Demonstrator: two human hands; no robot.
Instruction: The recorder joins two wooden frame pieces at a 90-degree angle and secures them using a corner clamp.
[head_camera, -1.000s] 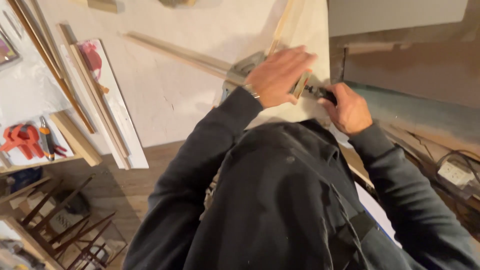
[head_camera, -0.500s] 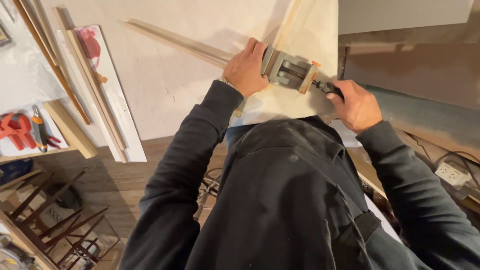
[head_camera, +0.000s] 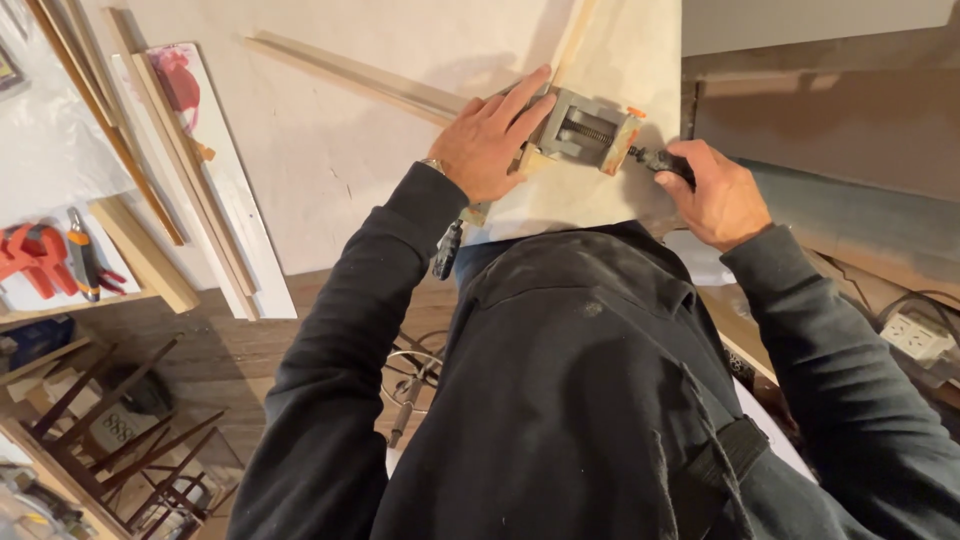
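A grey metal corner clamp (head_camera: 585, 132) with a threaded screw sits on a pale wooden panel (head_camera: 620, 60) where thin wooden strips (head_camera: 350, 80) meet. My left hand (head_camera: 492, 137) lies flat on the clamp's left side and the strip, fingers spread, pressing down. My right hand (head_camera: 715, 193) is closed around the clamp's dark screw handle (head_camera: 660, 160) at the right. My dark jacket fills the lower part of the view.
Wooden slats and a white board (head_camera: 215, 190) lean at the left. Red clamps and pliers (head_camera: 50, 258) lie on a shelf at far left. A wooden rack (head_camera: 110, 420) stands on the floor. A power strip (head_camera: 915, 335) and cables sit at right.
My left hand has slid off the top of the clamp to its left side, uncovering the clamp's body. The view has shifted slightly; my right hand stays on the handle.
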